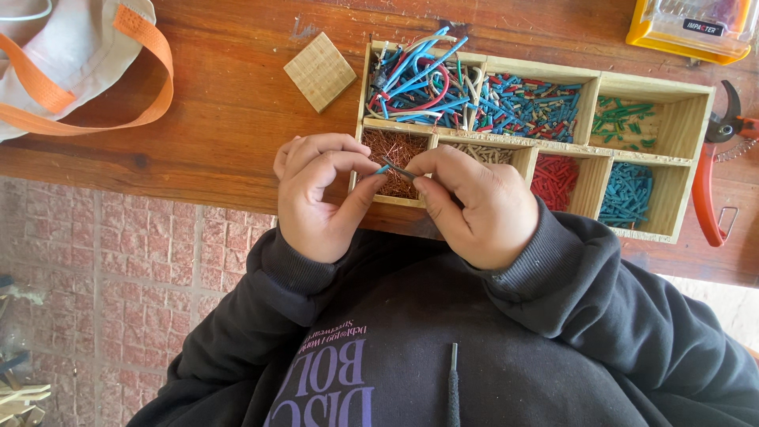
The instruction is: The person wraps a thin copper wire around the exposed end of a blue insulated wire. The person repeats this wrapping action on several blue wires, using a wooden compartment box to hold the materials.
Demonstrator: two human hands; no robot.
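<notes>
head cam | looks steeply down | close over tabletop (237,103)

- cloth bag (75,47) w/ orange straps, top-left on table (229,103)
- small wood block (320,71)
- red-handled pruners (715,170), right edge
- yellow case (688,30), top-right

Top right corner of the counter (237,95): yellow plastic case (689,28) with clear lid, a small black label (703,27) on it, cut off by the frame edge.
</notes>
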